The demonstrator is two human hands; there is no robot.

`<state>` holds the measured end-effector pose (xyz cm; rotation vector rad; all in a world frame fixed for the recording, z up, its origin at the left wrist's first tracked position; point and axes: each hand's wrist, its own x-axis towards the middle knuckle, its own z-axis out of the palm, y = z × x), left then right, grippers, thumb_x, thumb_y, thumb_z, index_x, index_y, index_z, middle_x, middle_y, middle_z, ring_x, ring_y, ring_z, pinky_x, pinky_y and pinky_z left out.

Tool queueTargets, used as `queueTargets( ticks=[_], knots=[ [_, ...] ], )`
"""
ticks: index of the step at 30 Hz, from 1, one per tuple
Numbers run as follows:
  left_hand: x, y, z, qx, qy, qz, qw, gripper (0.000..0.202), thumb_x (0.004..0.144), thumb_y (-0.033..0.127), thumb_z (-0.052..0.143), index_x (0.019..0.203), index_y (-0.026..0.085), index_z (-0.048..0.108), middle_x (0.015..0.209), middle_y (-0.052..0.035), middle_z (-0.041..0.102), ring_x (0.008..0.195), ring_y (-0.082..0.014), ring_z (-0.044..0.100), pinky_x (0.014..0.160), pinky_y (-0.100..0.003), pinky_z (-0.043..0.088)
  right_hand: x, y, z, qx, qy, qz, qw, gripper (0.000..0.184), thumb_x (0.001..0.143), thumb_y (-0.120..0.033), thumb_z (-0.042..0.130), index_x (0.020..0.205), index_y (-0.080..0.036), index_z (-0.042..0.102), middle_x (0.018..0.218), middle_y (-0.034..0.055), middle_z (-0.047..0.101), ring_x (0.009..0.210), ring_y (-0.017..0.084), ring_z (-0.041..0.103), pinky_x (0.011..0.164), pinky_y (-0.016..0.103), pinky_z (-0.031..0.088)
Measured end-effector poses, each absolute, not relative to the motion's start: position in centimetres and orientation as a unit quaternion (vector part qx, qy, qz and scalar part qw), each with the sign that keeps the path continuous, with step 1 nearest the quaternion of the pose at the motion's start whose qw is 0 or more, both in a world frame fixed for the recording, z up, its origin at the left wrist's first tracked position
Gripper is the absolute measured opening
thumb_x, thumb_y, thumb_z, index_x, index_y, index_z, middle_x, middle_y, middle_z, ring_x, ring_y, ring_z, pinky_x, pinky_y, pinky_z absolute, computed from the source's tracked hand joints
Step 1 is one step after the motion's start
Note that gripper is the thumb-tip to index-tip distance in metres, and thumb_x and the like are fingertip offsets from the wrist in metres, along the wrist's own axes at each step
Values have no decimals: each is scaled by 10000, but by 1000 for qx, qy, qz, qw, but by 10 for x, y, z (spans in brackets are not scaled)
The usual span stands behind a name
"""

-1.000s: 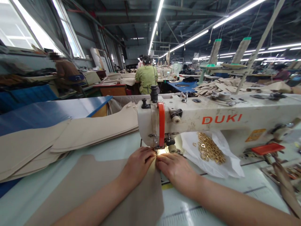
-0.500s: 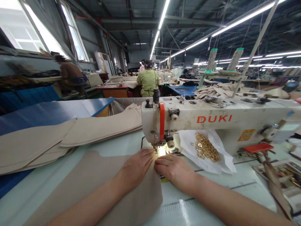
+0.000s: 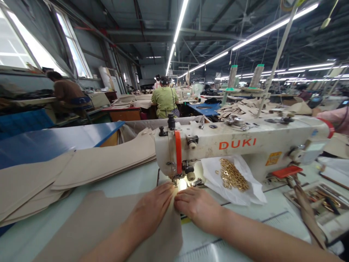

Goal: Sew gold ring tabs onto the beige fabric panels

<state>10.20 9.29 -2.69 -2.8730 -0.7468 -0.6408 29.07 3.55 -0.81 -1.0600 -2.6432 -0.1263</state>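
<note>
My left hand [image 3: 152, 211] lies flat on a beige fabric piece [image 3: 103, 225], fingers stretched toward the needle of the white DUKI sewing machine [image 3: 234, 143]. My right hand [image 3: 197, 207] rests beside it, fingers pressed together on the fabric's right edge just before the lit presser foot [image 3: 178, 182]. The two hands almost touch at the fingertips. The needle point itself is hidden behind the fingers and glare.
A stack of cut beige pieces [image 3: 89, 163] lies at the left. A white paper with gold metal rings [image 3: 231, 176] sits under the machine arm. Tools lie in a tray [image 3: 321, 198] at the right. A person in a green top [image 3: 163, 102] sits ahead, another person [image 3: 64, 91] by the windows.
Both hands have stayed at the presser foot on the fabric, drawing slightly toward me. The head camera shifted, so the machine sits a little further left in view.
</note>
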Motion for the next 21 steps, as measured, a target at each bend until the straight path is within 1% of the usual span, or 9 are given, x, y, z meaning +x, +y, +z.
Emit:
queueTargets(
  ticks=[5,10,16,21],
  knots=[
    [103,95,-27,-936,-256,-239,45,311,912,162,368,1078,184,630,1094,-69,689,1058,-183,619,953,-338,507,291,37,-6,-376,-915,-48,137,128,927,-182,501,861,-136,601,909,52,668,896,160,575,799,277,429],
    [103,97,-28,-932,-261,-245,57,319,922,196,359,1074,151,636,1098,-102,685,1028,-205,636,903,-352,539,291,40,-9,-377,-914,-41,142,97,918,-174,516,892,-135,601,961,59,671,944,158,572,835,273,428],
    [101,101,-36,-931,-274,-238,41,297,906,189,407,1094,181,637,1127,-83,680,1072,-204,616,950,-354,506,293,42,-11,-380,-912,-41,147,75,905,-167,538,915,-129,601,1026,66,665,1009,174,569,891,275,418],
    [100,102,-37,-935,-270,-224,48,302,905,177,403,1100,180,634,1124,-81,683,1098,-204,602,965,-360,495,292,41,-8,-383,-912,-29,146,92,913,-169,525,927,-132,608,1027,77,667,1023,171,568,895,284,424]
  ],
)
